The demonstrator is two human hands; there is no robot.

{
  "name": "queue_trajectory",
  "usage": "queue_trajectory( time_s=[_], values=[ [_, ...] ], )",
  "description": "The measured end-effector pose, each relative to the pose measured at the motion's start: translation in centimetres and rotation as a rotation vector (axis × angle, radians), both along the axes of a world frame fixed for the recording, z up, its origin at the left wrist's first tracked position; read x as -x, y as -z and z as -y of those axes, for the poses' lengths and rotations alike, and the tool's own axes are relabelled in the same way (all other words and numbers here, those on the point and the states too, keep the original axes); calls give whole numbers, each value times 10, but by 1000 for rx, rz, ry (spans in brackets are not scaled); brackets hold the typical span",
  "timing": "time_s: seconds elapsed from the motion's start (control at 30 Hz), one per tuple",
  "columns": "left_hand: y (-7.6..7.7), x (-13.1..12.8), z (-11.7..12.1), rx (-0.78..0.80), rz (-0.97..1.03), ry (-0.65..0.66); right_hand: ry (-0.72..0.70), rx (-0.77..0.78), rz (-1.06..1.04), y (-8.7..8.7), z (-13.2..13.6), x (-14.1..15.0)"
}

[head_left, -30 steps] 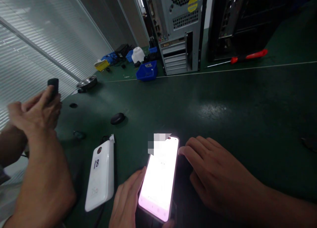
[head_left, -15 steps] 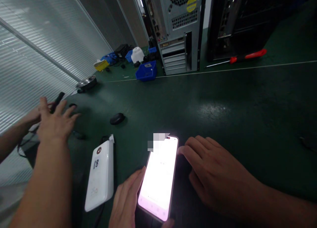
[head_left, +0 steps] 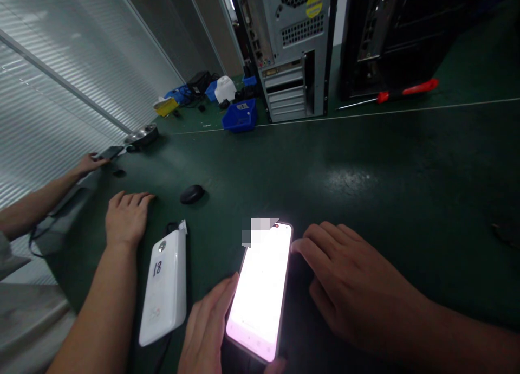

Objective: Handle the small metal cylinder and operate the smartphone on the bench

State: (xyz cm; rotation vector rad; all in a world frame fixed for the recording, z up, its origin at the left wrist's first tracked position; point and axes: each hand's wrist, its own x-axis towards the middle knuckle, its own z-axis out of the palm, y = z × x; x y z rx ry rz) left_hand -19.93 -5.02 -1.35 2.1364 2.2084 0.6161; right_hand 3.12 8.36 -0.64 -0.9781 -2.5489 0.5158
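A smartphone [head_left: 260, 298] with a bright, washed-out screen lies tilted in my left hand [head_left: 207, 325]. The fingers run along its left side and the thumb tip shows at its lower right corner. My right hand [head_left: 345, 282] rests right of the phone with its fingers curled in. Its index fingertip is at the phone's upper right edge, and nothing shows inside the fingers. Left of my left hand lies a white power bank [head_left: 164, 287] marked 18, with a dark cable at its top.
Another person's hand [head_left: 128, 217] lies on the green table [head_left: 284, 162]; their other hand [head_left: 91, 161] holds a dark flat object [head_left: 110, 153]. A black mouse [head_left: 192, 194], blue bin [head_left: 240, 116], computer case [head_left: 296, 65] and red-handled screwdriver [head_left: 406, 90] stand farther back.
The other person's nearer hand has come down onto the table and moved right. Their farther hand has shifted away with the dark object. My hands and the smartphone look unchanged.
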Motion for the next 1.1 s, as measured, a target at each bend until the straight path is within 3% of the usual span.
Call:
queue_trajectory(
  time_s=[0.23,0.4,0.7,0.87,1.1],
  values=[
    [-3,10,-1,45,-26,81,7,-34,3,0,-2,1],
    [-11,-5,1,53,-45,80,12,-78,29,-3,-3,2],
    [-16,-19,5,12,125,-86,47,-242,126,-26,14,-12],
    [-18,-18,7,29,210,-123,136,-278,151,-37,43,-46],
    [-25,-19,10,43,205,-104,354,-273,220,-25,73,-129]
  ],
)
